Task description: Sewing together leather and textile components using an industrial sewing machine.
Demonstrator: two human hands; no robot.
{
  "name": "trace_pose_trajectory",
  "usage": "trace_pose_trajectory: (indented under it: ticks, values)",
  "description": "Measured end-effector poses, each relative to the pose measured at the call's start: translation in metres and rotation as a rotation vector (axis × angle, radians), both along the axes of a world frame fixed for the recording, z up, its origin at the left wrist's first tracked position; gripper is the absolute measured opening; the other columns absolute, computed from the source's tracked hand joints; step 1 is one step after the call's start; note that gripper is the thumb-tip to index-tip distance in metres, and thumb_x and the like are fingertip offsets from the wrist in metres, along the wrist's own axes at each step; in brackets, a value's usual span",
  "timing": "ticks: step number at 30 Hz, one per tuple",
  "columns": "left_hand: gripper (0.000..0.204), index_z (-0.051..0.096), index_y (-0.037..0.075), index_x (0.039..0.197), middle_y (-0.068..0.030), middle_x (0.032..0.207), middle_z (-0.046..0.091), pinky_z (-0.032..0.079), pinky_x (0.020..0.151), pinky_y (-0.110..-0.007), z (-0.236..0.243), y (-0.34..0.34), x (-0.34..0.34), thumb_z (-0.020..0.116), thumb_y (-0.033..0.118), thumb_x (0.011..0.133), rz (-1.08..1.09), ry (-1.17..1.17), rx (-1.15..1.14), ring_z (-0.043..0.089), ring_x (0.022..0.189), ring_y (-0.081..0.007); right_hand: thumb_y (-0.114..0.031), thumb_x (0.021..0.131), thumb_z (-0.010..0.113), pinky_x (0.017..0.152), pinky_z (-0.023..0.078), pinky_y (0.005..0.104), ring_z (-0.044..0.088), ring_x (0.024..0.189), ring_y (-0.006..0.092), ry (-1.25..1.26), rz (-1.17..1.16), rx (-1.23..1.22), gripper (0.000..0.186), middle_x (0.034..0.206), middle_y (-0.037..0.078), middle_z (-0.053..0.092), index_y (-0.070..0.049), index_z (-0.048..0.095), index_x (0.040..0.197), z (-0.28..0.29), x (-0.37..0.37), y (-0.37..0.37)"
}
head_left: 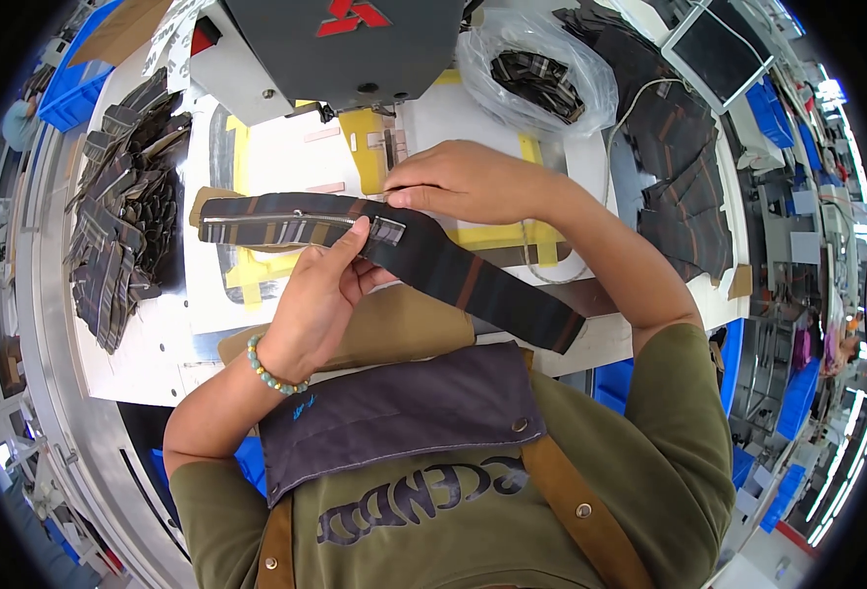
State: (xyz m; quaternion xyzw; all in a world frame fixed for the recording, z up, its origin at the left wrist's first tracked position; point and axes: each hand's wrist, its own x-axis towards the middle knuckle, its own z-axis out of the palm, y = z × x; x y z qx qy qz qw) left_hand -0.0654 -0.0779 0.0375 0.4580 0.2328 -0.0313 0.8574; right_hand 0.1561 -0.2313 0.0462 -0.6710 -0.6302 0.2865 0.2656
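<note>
A dark necktie [482, 285] with brown-red stripes is stretched across in front of me, its wide end pointing lower right. Along its left stretch, paler striped fabric and a thin, silvery, zipper-like line show. My left hand [320, 294], with a beaded bracelet on its wrist, grips the necktie from the near side, thumb on top beside a small label [386, 230]. At the far edge, just past that label, the fingertips of my right hand [472, 187] are closed on the fabric. Its lower fingers are partly hidden.
A grey sewing machine head [355, 59] stands straight ahead above a yellow-taped plate [360, 157]. Dark striped fabric pieces [124, 216] are heaped at left. A clear plastic bag [590, 74] holds more pieces. Further ones [683, 196] lie at right, below a screen [718, 54].
</note>
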Motion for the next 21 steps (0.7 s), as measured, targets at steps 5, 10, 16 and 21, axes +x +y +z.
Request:
trace_pose_trajectory:
  ticks: [5, 10, 16, 21]
  values:
    - [0.038, 0.073, -0.004, 0.114, -0.0098, 0.107, 0.077, 0.063, 0.093, -0.033, -0.015, -0.003, 0.001, 0.064, 0.033, 0.115, -0.009, 0.105, -0.038, 0.075, 0.098, -0.0179, -0.034, 0.109, 0.063, 0.084, 0.057, 0.0486, 0.073, 0.098, 0.0358, -0.432, -0.047, 0.133, 0.030, 0.103, 0.013, 0.076, -0.007, 0.073, 0.117, -0.017, 0.005, -0.017]
    - [0.039, 0.076, -0.003, 0.107, -0.0098, 0.104, 0.078, 0.063, 0.091, -0.032, -0.010, -0.001, 0.003, 0.065, 0.033, 0.114, 0.019, 0.111, 0.031, 0.075, 0.093, -0.0180, -0.034, 0.108, 0.065, 0.072, 0.058, 0.0445, 0.074, 0.088, 0.0303, -0.697, -0.128, 0.170, 0.025, 0.093, 0.007, 0.072, -0.010, 0.069, 0.101, -0.027, -0.009, -0.017]
    - [0.034, 0.080, -0.001, 0.107, -0.0087, 0.112, 0.081, 0.060, 0.093, -0.033, 0.007, 0.008, -0.011, 0.065, 0.029, 0.114, 0.172, 0.035, 0.175, 0.075, 0.099, -0.0149, -0.031, 0.106, 0.066, 0.071, 0.060, 0.0443, 0.076, 0.086, 0.0305, -0.740, -0.202, 0.164, 0.025, 0.090, 0.009, 0.075, -0.009, 0.070, 0.095, -0.002, -0.011, -0.041]
    - [0.031, 0.070, -0.002, 0.135, -0.0117, 0.131, 0.078, 0.057, 0.102, -0.035, 0.020, 0.055, -0.045, 0.059, 0.018, 0.113, 0.166, -0.106, 0.184, 0.075, 0.111, -0.0181, -0.031, 0.106, 0.066, 0.084, 0.059, 0.0493, 0.074, 0.099, 0.0353, -0.861, -0.358, -0.186, 0.029, 0.097, 0.012, 0.076, -0.004, 0.075, 0.098, 0.020, 0.010, -0.084]
